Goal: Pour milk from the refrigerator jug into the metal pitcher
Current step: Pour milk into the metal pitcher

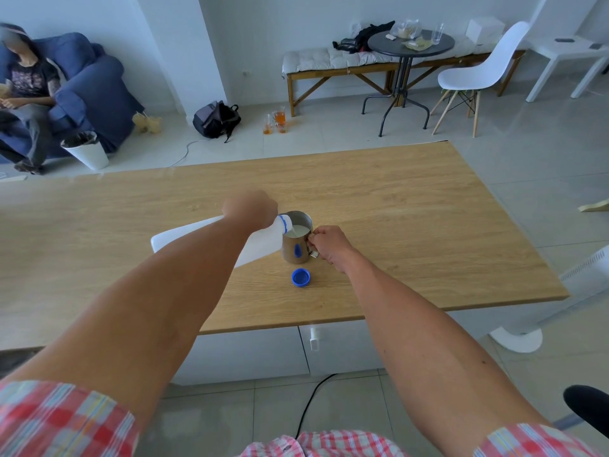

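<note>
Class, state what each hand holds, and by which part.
Left hand: the tilted white milk jug, gripped near its neck end. Right hand: the metal pitcher, by its handle.

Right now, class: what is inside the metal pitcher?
White milk fills much of the metal pitcher, with a stream entering from the tilted jug mouth over its rim. Its bottom is hidden beneath the milk.

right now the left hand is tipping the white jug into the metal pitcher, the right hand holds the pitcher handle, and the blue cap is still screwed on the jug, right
Not quite: the blue cap is off, lying on the wooden table in front of the metal pitcher. The head view shows this. The rest holds: the left hand tips the white jug into the pitcher, and the right hand holds its handle.
</note>
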`<state>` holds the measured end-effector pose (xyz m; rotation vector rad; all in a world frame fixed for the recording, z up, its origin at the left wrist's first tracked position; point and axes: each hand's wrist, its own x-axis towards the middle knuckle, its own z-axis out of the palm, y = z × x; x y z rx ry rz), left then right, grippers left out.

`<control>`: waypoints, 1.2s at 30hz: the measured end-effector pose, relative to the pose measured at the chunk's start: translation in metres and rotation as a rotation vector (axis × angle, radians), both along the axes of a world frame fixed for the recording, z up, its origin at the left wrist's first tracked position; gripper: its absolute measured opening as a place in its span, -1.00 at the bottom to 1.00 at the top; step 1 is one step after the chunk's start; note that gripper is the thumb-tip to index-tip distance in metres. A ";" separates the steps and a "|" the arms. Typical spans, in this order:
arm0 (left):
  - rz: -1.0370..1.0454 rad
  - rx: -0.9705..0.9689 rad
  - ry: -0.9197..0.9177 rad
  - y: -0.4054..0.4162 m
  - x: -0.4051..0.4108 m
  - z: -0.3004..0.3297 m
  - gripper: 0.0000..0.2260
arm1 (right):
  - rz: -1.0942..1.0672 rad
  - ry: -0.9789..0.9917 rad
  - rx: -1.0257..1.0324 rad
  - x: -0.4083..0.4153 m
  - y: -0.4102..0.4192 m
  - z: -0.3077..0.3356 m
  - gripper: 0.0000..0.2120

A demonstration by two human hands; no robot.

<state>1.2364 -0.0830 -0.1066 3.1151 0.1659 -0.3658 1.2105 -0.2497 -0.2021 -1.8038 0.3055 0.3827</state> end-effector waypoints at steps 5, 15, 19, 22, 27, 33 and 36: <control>0.005 -0.010 -0.005 0.000 0.001 -0.001 -0.78 | 0.004 0.004 0.012 -0.001 0.000 0.001 -0.83; 0.008 -0.008 -0.007 0.000 0.001 -0.001 -0.77 | 0.005 0.003 0.000 -0.001 0.000 0.001 -0.85; 0.008 0.010 -0.007 0.000 0.001 -0.001 -0.79 | 0.010 0.005 0.000 0.000 0.000 0.000 -0.87; 0.013 0.006 -0.009 0.000 0.001 -0.001 -0.78 | 0.011 0.000 -0.004 0.000 0.001 -0.001 -0.87; 0.011 0.016 -0.008 -0.002 0.001 0.000 -0.78 | 0.013 -0.001 0.010 0.000 0.000 -0.001 -0.86; 0.011 0.027 -0.007 -0.002 0.000 0.001 -0.78 | 0.006 0.004 0.015 0.000 0.000 0.000 -0.85; 0.011 0.029 -0.004 -0.003 0.000 0.000 -0.77 | 0.004 0.003 0.010 0.000 0.000 0.000 -0.85</control>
